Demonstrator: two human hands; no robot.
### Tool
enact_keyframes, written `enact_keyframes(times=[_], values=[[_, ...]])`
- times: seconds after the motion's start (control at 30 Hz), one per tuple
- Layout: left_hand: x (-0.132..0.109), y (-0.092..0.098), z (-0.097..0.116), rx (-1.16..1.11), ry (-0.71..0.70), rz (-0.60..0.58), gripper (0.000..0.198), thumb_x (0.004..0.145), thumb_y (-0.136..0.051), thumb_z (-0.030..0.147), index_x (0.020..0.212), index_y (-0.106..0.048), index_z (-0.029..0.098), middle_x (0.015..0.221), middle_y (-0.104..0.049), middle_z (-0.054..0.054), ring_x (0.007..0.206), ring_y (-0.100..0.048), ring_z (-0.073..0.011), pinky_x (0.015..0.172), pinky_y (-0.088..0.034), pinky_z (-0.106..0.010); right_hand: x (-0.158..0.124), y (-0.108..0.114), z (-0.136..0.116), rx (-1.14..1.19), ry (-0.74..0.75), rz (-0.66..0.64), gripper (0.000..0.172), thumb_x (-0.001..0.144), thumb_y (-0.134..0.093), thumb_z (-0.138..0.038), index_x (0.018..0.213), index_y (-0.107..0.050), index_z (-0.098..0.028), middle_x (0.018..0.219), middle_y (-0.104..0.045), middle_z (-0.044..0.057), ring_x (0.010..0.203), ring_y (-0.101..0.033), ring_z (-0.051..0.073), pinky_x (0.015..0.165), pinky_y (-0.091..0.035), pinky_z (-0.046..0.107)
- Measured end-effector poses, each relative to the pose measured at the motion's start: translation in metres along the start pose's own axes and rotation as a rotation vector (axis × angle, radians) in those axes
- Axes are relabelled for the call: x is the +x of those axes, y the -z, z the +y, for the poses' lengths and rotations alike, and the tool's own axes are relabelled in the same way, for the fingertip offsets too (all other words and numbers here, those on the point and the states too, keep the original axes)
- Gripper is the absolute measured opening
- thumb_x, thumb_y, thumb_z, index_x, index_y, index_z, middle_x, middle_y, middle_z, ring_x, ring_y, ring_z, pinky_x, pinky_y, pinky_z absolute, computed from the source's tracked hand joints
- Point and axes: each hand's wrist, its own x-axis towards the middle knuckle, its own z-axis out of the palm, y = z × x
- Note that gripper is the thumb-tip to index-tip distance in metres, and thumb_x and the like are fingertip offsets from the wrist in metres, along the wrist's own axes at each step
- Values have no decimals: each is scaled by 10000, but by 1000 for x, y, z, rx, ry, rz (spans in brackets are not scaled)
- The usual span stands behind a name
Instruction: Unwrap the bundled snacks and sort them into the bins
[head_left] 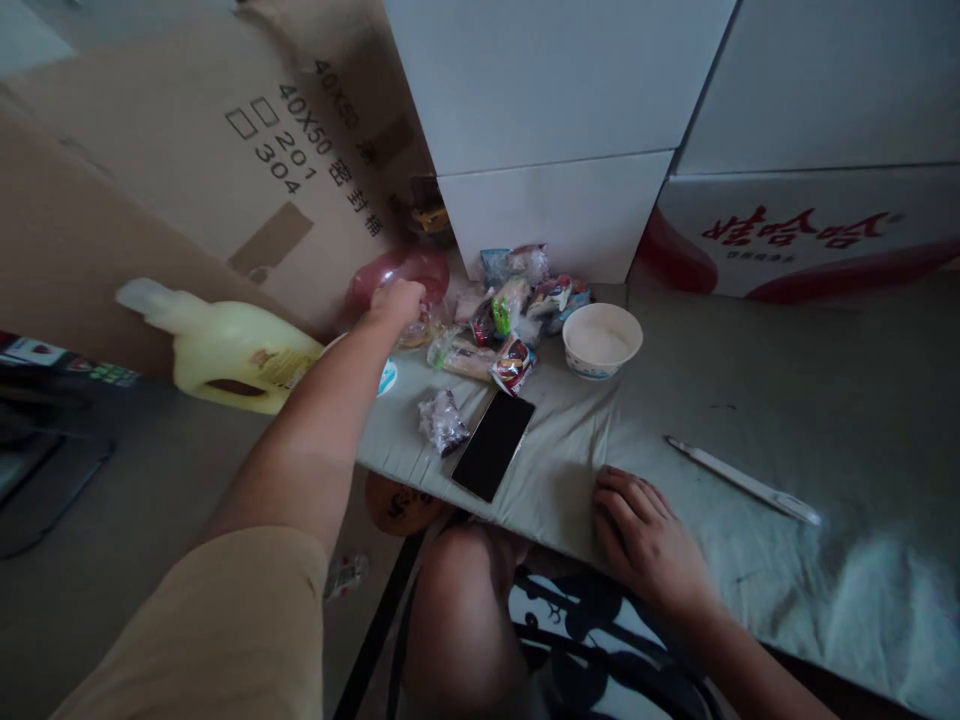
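My left hand (399, 303) reaches forward to the pink bowl (397, 268). Its fingers are curled downward and mostly hidden, beside a clear crinkled wrapper (429, 330); what they grip, if anything, I cannot make out. A pile of small wrapped snacks (514, 305) lies to the right of this hand. My right hand (646, 528) rests, fingers spread loosely, on the cloth near the front edge, holding nothing. Between the hands lie a dark phone (493, 445) and a crumpled clear packet (442, 422). A white paper bowl (602, 340) stands beyond the right hand.
A yellow jug (240, 350) with a pale cap stands at the left, partly behind my forearm. A slim white tool (742, 480) lies on the green cloth (697, 380) at right. Cardboard (187, 150) and white boxes (555, 90) form the back. Below the edge is a round stool (401, 505).
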Motion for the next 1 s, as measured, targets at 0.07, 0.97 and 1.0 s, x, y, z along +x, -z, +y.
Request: enact_keyframes(times=[0.07, 0.97, 1.0], values=[[-11, 10, 1, 16, 33, 25, 341, 961, -577, 240, 1261, -726, 175, 1358, -706, -201, 1284, -653, -351, 1019, -521, -432, 0, -2, -1, -23, 10, 26, 120, 1026, -537, -222, 1100, -629, -198, 1184, -716, 104, 1202, -666, 271, 1069, -527, 447], [-241, 90, 357, 41, -855, 320, 292, 1072, -491, 337, 1220, -715, 220, 1092, -802, -120, 994, -775, -292, 771, -563, -383, -11, 91, 40, -8, -581, -201, 413, 978, -507, -256, 1316, -693, -109, 1470, -610, 198, 1277, -565, 345, 1108, -379, 468], [-233, 81, 372, 34, -846, 313, 301, 1076, -482, 327, 1243, -712, 226, 1102, -801, -122, 999, -776, -290, 785, -569, -383, -12, 93, 42, 5, -571, -218, 406, 988, -490, -248, 1303, -702, -103, 1476, -608, 193, 1272, -572, 340, 1108, -384, 462]])
